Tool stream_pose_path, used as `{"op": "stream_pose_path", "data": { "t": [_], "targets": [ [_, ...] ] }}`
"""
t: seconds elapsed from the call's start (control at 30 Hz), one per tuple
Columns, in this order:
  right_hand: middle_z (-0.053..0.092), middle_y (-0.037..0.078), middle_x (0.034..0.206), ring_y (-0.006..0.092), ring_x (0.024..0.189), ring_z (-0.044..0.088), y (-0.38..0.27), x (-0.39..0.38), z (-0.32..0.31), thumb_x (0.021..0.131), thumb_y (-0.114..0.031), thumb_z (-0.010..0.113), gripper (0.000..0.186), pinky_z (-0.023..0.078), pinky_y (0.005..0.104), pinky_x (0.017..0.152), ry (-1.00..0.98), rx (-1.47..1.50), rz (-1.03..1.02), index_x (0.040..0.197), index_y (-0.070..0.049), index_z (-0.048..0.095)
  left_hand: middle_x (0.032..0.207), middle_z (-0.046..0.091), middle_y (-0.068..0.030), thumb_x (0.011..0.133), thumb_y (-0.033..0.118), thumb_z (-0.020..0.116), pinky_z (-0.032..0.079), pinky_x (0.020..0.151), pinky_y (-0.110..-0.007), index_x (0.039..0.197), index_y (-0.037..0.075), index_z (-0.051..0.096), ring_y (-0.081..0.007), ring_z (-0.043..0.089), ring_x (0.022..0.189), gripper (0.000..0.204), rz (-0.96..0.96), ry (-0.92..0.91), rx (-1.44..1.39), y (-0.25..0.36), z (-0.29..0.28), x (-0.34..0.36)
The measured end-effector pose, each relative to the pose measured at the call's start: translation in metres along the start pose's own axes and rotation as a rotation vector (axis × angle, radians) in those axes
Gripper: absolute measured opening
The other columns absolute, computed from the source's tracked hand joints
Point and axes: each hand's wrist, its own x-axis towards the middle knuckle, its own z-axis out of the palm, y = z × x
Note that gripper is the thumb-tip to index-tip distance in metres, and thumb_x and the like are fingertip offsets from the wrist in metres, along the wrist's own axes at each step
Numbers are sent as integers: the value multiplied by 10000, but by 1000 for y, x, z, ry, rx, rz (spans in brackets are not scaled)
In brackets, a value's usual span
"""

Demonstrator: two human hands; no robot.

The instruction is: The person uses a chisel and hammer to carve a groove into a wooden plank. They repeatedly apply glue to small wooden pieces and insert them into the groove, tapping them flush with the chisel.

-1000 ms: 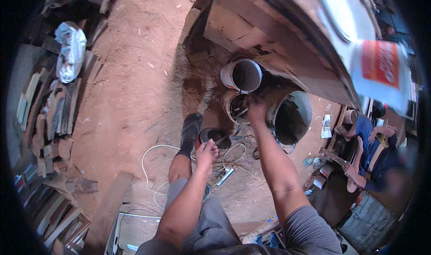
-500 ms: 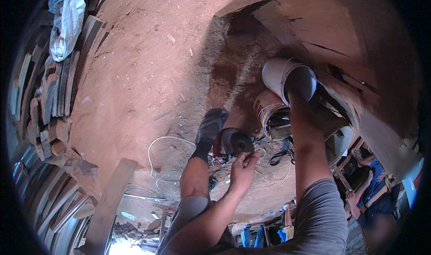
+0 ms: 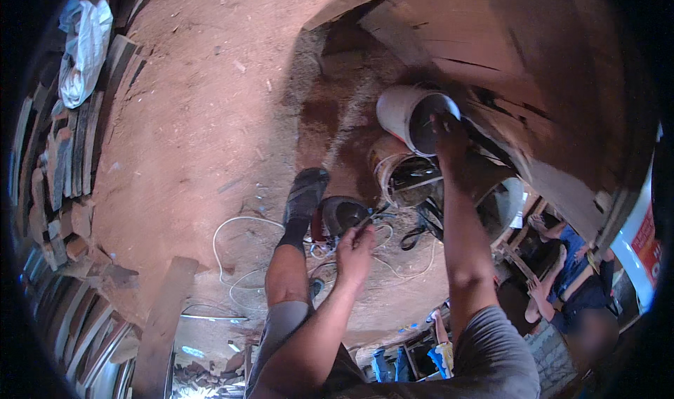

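Note:
My left hand (image 3: 354, 257) is closed in a pinch on a small thin piece (image 3: 365, 222), too small to name. Just beyond its fingertips is a dark round wheel-like thing (image 3: 341, 215) with a reddish part at its side, on the ground by my sandalled foot (image 3: 307, 190). My right hand (image 3: 449, 133) is at the mouth of a white bucket (image 3: 397, 111) that lies tipped toward me. Its fingers look curled; whatever they hold cannot be made out. Below that bucket sits a second, brownish bucket (image 3: 381, 161) with sticks or tools inside.
Large wooden boards (image 3: 562, 83) lean at the upper right. Cables (image 3: 232, 223) loop over the dirt ground. Stacked wood (image 3: 70, 153) and a white sack (image 3: 86, 51) line the left, with a plank (image 3: 165, 329) nearby. Another person (image 3: 572, 279) sits at the right.
My right hand has drawn back from deep inside the white bucket to its mouth, so its fingers now show. My left hand stays by the dark wheel. The whole view has shifted slightly.

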Motion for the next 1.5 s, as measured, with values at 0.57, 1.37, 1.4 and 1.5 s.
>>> {"op": "stream_pose_path", "data": {
  "t": [0.57, 1.37, 1.4, 1.5],
  "targets": [
    [729, 53, 1047, 137, 929, 679, -116, -117, -134, 946, -126, 777, 419, 544, 297, 826, -347, 1421, 503, 1331, -21, 646, 1137, 731, -94, 1050, 304, 674, 536, 934, -331, 1224, 19, 699, -178, 683, 1008, 335, 14, -119, -30, 9, -18, 0],
    [692, 258, 1201, 402, 1129, 665, 16, 52, 107, 989, -252, 599, 357, 518, 493, 997, 59, -239, 79, 1251, -20, 668, 860, 753, -31, 1078, 344, 629, 508, 787, -257, 1144, 42, 784, -79, 653, 817, 346, 72, 1, 352, -4, -5, -2],
    [697, 255, 1192, 401, 1119, 669, 23, 56, 109, 989, -255, 602, 355, 520, 493, 989, 25, -279, 129, 1245, -20, 672, 866, 761, -49, 1072, 325, 639, 509, 789, -261, 1124, 22, 781, -90, 666, 826, 339, 61, 5, 314, -3, -2, -1],
    [710, 245, 1163, 398, 1088, 682, 14, 68, 120, 989, -264, 611, 350, 529, 495, 965, -51, -328, 207, 1228, -19, 684, 868, 766, -64, 1066, 313, 648, 513, 799, -275, 1099, 19, 782, -110, 677, 830, 325, 77, 10, 333, -4, 0, 2]
  ]
}}
